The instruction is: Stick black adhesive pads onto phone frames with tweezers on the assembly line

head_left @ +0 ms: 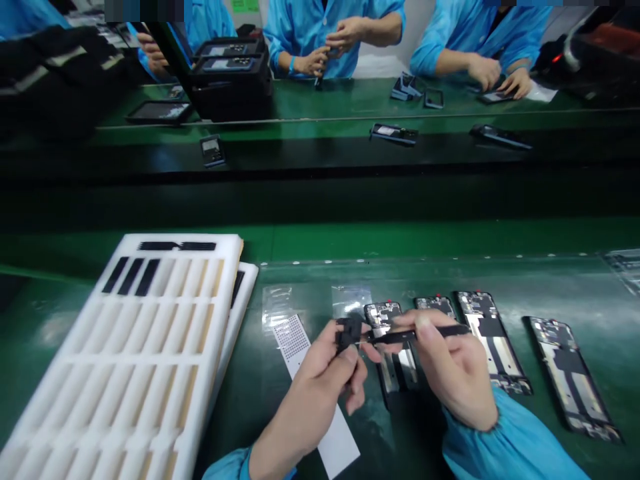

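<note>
My left hand (320, 380) is closed, pinching a small black part (349, 331) between thumb and fingers above the green mat. My right hand (450, 363) is closed on black tweezers (415, 335), whose tips point left and meet the small black part. Under both hands lies an open phone frame (387, 320) with its board showing. A white strip of tiny dotted parts (295, 343) lies just left of my left hand.
A white foam tray (125, 360) with slots, a few holding black strips, fills the near left. Three more phone frames (487, 333) (570, 373) (434, 303) lie in a row to the right. Across the conveyor (320, 143), several people in blue sleeves work on phones.
</note>
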`<state>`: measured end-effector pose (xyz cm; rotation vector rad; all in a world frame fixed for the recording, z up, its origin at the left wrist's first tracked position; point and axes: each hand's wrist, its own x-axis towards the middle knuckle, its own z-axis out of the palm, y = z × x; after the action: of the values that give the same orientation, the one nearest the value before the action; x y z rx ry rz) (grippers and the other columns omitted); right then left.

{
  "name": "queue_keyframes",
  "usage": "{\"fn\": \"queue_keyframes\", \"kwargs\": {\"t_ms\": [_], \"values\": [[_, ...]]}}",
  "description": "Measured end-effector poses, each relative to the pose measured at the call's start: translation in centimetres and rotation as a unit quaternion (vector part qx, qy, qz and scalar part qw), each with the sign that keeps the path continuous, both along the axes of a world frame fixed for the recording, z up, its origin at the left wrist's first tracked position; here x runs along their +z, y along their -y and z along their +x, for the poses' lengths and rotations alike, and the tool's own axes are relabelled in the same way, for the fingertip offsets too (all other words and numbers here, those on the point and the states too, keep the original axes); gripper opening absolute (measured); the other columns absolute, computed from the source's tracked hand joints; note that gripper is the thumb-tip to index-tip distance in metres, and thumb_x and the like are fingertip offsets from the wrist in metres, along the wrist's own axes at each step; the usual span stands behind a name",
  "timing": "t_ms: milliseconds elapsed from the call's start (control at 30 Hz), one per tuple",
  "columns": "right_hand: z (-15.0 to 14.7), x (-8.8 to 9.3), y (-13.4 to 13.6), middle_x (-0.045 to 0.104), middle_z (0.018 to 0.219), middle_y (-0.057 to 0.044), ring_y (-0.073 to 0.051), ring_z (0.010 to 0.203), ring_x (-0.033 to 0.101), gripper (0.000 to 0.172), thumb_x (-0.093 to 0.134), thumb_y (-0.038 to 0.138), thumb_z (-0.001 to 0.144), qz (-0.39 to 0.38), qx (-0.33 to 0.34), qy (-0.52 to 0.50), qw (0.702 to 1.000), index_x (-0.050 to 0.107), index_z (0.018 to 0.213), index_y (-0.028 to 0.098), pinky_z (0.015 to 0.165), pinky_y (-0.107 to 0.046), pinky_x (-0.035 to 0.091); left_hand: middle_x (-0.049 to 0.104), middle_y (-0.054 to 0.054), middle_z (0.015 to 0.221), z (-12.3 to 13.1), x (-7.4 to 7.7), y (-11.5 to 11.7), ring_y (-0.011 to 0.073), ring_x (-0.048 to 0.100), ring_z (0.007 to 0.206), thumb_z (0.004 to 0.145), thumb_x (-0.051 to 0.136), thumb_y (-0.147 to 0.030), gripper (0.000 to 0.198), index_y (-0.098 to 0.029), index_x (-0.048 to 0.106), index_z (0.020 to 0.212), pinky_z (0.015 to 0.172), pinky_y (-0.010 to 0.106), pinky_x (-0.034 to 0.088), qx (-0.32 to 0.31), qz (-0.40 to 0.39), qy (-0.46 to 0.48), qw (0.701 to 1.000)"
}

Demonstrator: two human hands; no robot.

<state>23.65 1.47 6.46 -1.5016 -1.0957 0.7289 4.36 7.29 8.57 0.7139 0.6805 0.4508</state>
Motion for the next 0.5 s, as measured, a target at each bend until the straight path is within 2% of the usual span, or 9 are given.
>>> {"fn": "queue_keyframes", "kwargs": {"t_ms": [67,167,367,500], "values": [[-0.6,1.1,0.5,0.077,0.097,-0.01,-0.022,0.088,0.075,0.035,0.057,0.039,0.099,-0.008,0.014,0.011,1.0,0.077,0.078,0.018,0.074,-0.027,0.063,0.058,0.003,0.093,-0.4,0.5,0.6,0.0059,0.044,0.058,0.102,0.049,-0.027,0.018,-0.018,0.055,0.116,0.053,0.021,0.037,-0.001,-0.026,0.039,0.999],[-1.0,1.9,0.8,0.078,0.094,-0.009,-0.022,0.087,0.075,0.031,0.059,0.04,0.098,-0.006,0.005,0.016,1.0,0.077,0.083,0.021,0.067,-0.025,0.063,0.058,0.005,0.099,-0.6,0.9,1.4,0.0064,0.046,0.061,0.101,0.051,-0.026,0.017,-0.018,0.057,0.115,0.053,0.021,0.04,0.002,-0.043,0.059,0.997],[-1.7,2.5,1.9,0.077,0.089,-0.008,-0.022,0.081,0.075,0.027,0.059,0.038,0.097,0.02,0.0,0.025,0.999,0.077,0.085,0.023,0.065,-0.026,0.063,0.059,0.003,0.088,-0.9,1.5,2.4,0.0043,0.044,0.054,0.102,0.05,-0.025,0.016,-0.016,0.059,0.111,0.052,0.02,0.036,-0.003,-0.025,0.078,0.997],[-2.1,3.0,2.9,0.075,0.083,-0.006,-0.02,0.076,0.074,0.023,0.057,0.033,0.099,0.055,0.019,0.045,0.997,0.076,0.088,0.024,0.065,-0.024,0.062,0.06,0.005,0.094,-1.3,1.9,3.4,0.005,0.047,0.058,0.102,0.05,-0.026,0.021,-0.017,0.06,0.118,0.054,0.02,0.039,0.007,-0.003,0.099,0.995]]}}
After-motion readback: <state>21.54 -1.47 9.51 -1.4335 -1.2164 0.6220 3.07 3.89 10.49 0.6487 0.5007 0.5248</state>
